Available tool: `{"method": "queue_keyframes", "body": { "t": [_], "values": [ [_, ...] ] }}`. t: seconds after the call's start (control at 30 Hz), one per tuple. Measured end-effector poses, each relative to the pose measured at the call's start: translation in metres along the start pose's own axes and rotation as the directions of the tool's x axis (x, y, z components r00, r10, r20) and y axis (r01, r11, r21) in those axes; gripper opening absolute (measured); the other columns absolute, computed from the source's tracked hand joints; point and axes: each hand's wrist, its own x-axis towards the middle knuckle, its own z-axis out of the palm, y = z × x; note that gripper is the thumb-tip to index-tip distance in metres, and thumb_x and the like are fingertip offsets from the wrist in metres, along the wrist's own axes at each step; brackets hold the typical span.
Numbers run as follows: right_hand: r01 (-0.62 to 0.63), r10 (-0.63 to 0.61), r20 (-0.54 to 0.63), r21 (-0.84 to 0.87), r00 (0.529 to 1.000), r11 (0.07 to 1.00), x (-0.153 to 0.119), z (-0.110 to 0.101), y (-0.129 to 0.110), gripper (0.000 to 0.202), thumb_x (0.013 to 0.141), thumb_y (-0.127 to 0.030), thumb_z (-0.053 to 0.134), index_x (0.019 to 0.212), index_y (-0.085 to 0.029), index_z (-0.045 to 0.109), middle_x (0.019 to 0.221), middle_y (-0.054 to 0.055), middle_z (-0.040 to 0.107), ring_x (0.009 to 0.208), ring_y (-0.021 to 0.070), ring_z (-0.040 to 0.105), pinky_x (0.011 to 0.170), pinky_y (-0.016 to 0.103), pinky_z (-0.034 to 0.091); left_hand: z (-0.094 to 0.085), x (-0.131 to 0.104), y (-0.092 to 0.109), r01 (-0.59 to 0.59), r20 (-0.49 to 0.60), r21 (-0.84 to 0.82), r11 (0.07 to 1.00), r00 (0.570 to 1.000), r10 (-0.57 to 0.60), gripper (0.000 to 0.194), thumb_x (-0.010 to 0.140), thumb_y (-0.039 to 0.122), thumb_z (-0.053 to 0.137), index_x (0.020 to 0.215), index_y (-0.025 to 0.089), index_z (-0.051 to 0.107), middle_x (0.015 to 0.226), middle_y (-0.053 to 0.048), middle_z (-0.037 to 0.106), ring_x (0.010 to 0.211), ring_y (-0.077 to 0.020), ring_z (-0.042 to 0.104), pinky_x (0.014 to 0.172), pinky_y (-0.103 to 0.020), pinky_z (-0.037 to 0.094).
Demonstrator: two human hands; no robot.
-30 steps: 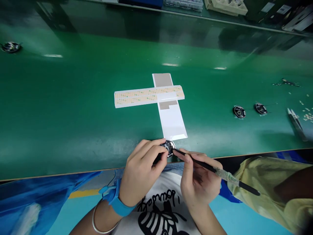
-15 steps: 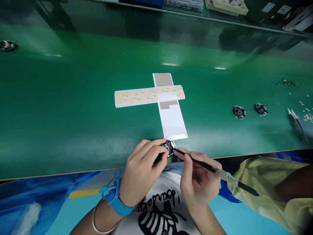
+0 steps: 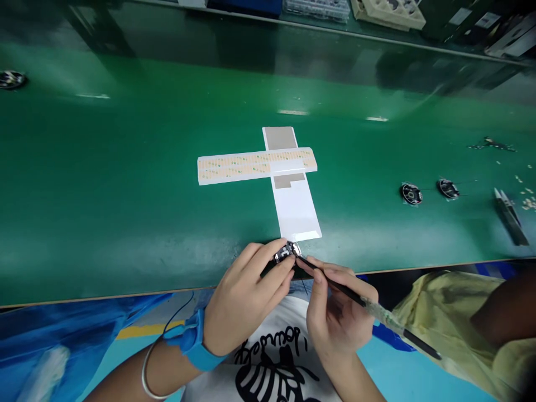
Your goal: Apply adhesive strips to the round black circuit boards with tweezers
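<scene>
At the table's front edge, my left hand [image 3: 253,290] has its fingers closed around a small round electronic part [image 3: 285,252], black with a silvery rim. The fingers cover part of it. In my right hand [image 3: 341,310] is a slim black stick-like tool [image 3: 343,288], held like a pen and wrapped in clear tape partway along. Its tip rests at the right side of the round part; whether it presses in, I cannot tell. Just beyond the part lies a white backing card [image 3: 295,209], and across that a strip of small beige stickers [image 3: 234,167].
Two similar round parts [image 3: 411,194] lie to the right, near tweezers [image 3: 511,218] and scattered pale bits [image 3: 528,204]. Another round part [image 3: 12,80] sits far left. A shelf with trays [image 3: 391,12] runs along the back. A person's yellow sleeve [image 3: 448,312] is close at right.
My left fingers have shifted on the round part, extending a little further right over its near side. The tool's tip stays at the part while its back end has dipped slightly.
</scene>
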Motion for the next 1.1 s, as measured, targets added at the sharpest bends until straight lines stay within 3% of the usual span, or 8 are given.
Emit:
{"method": "queue_keyframes", "body": {
  "t": [0.2,0.53,0.87,0.97,1.07,1.1],
  "values": [
    [0.019,-0.018,-0.034,0.042,0.999,0.999,-0.001,0.001,0.002,0.051,0.078,0.012,0.056,0.116,-0.021,0.051,0.102,0.002,0.066,0.096,0.0168,0.071,0.079,0.036,0.067,-0.002,0.001,-0.003,-0.114,0.055,0.119,0.986,0.993,0.108,0.021,0.089,0.009,0.058,0.108,0.009,0.067,0.115,-0.018,0.067,0.089,-0.0258,0.064,0.073,-0.041,0.060],
    [-0.008,0.014,-0.075,0.072,0.997,0.997,-0.002,0.004,0.003,0.047,0.080,0.011,0.054,0.114,-0.021,0.051,0.101,0.003,0.063,0.096,0.0187,0.071,0.075,0.038,0.069,0.002,0.000,-0.006,-0.100,-0.028,0.087,0.991,0.994,0.103,0.022,0.088,0.012,0.063,0.109,0.008,0.068,0.106,-0.016,0.070,0.083,-0.0239,0.064,0.069,-0.039,0.061],
    [-0.043,0.054,-0.100,0.109,0.994,0.993,-0.002,0.005,0.000,0.040,0.084,0.007,0.053,0.112,-0.021,0.050,0.095,0.001,0.062,0.094,0.0165,0.071,0.073,0.035,0.069,0.001,0.003,-0.006,-0.138,0.051,0.145,0.980,0.990,0.131,0.030,0.090,0.014,0.060,0.119,0.009,0.063,0.104,-0.014,0.068,0.086,-0.0256,0.061,0.069,-0.039,0.059],
    [-0.051,0.070,-0.135,0.139,0.988,0.989,0.015,-0.005,-0.009,0.034,0.087,0.002,0.054,0.110,-0.022,0.050,0.094,0.002,0.064,0.091,0.0172,0.072,0.067,0.033,0.069,0.000,0.004,-0.002,-0.089,0.132,0.154,0.984,0.989,0.069,0.032,0.092,0.016,0.056,0.123,0.011,0.060,0.102,-0.014,0.065,0.086,-0.0266,0.061,0.068,-0.041,0.058],
    [-0.071,0.099,-0.143,0.184,0.985,0.980,0.063,-0.011,-0.011,0.024,0.089,-0.005,0.058,0.104,-0.022,0.051,0.092,0.003,0.067,0.079,0.0156,0.074,0.062,0.027,0.067,-0.009,0.009,-0.002,-0.002,0.184,0.065,0.998,0.983,-0.010,0.035,0.094,0.025,0.053,0.127,0.013,0.055,0.112,-0.016,0.062,0.094,-0.0276,0.061,0.073,-0.042,0.058],
    [-0.120,0.139,-0.073,0.217,0.988,0.969,0.084,-0.009,-0.007,0.019,0.089,-0.009,0.060,0.100,-0.021,0.052,0.092,0.003,0.068,0.074,0.0147,0.074,0.063,0.028,0.067,-0.013,0.013,-0.005,0.043,0.181,0.028,0.999,0.982,-0.047,0.037,0.095,0.027,0.051,0.129,0.013,0.053,0.118,-0.017,0.060,0.101,-0.0282,0.061,0.079,-0.043,0.058]
  ]
}}
